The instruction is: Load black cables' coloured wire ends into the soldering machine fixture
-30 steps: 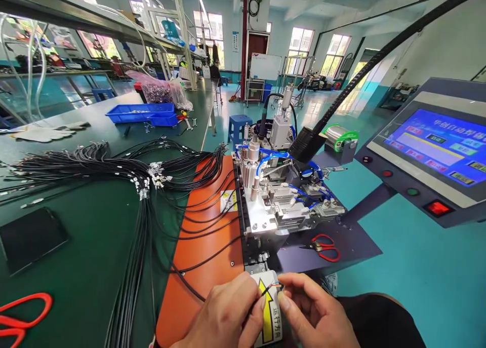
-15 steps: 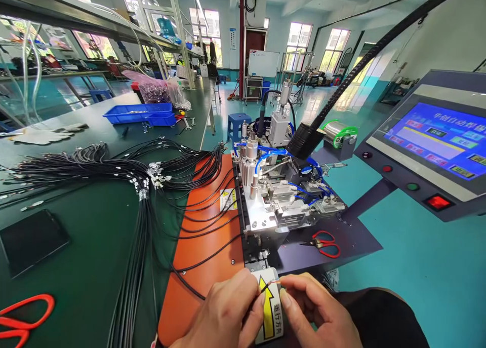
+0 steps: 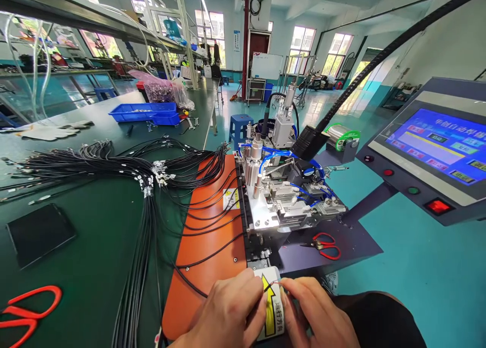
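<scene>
Between thumb and forefinger, my left hand [image 3: 237, 307] pinches a black cable [image 3: 269, 288] close to its stripped end. Thin coloured wires come out of that end, and the fingertips of my right hand [image 3: 313, 307] close on them. Both hands are over a white label plate [image 3: 279, 320] with a yellow arrow, at the near end of the machine. Left of them, an orange plate [image 3: 207, 246] has several black cables lying across it, their ends leading into the metal soldering machine [image 3: 288, 196]. The wire tips in my right fingers are mostly hidden.
Red-handled cutters [image 3: 324, 245] lie on the machine's dark base. A large bundle of black cables [image 3: 142, 257] spreads over the green table, with orange-handled scissors [image 3: 34, 312] and a black flat tray [image 3: 41, 234] to its left. A control screen [image 3: 436, 145] stands at right; a blue bin [image 3: 144, 114] sits further back.
The view has shifted slightly, so the scene sits a little further right. My right fingers have drawn closer together around the thin wires; the left grip looks the same.
</scene>
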The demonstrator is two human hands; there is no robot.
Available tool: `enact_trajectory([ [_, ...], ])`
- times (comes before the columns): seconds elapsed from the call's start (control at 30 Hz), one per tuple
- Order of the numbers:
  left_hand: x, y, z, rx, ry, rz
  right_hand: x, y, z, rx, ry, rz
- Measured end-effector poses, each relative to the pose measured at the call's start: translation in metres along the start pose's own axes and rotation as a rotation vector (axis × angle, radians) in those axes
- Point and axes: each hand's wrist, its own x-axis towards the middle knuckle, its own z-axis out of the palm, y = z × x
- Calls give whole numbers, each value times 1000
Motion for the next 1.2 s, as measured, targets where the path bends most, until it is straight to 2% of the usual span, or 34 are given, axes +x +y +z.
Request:
enact_trajectory([
  [0.2,3,1,0,2,49,24,7,3,-3,-76,-65,-100],
  [0.4,2,-4,3,31,66,30,9,1,4,-66,-39,-155],
  [0.5,1,-4,4,60,72,34,8,2,6,-56,-39,-131],
  [0.7,3,-3,1,65,83,5,8,0,2,-32,71,-66],
  [0.87,2,-2,2,48,64,-4,4,1,0,36,44,44],
  [1.07,-1,-2,4,46,50,-48,-4,0,5,62,52,49],
  [1.2,1,-2,3,13,53,-29,-1,-5,6,112,49,68],
])
